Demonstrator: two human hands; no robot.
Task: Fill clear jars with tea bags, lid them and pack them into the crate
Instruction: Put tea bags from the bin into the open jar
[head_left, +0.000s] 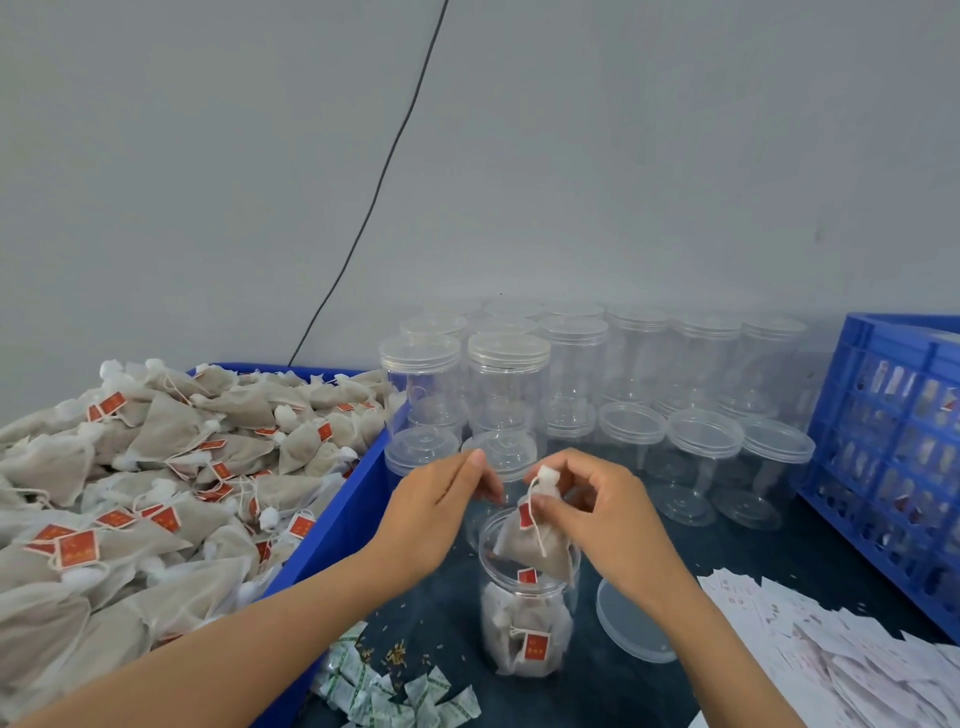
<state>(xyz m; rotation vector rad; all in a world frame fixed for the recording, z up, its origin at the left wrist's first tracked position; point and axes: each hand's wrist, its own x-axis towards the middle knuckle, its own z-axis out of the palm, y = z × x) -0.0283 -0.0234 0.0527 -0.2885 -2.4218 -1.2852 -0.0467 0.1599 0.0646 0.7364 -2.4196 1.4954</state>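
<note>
Centrally, a soft pyramid-shaped tea bag (535, 545) is pinched at its gathered top by the right hand (597, 514) and held in the mouth of an open clear cylindrical jar (527, 608) (partly filled with bags). Fingers of the left hand (431, 514) are extended, holding nothing. A round translucent lid (628, 623) lies flat on the dark counter (597, 691), just beside the jar.

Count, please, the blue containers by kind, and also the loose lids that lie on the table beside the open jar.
Blue bin holding tea bags: 1
Blue slotted crate: 1
Loose lid beside the open jar: 1
Total: 3
</note>
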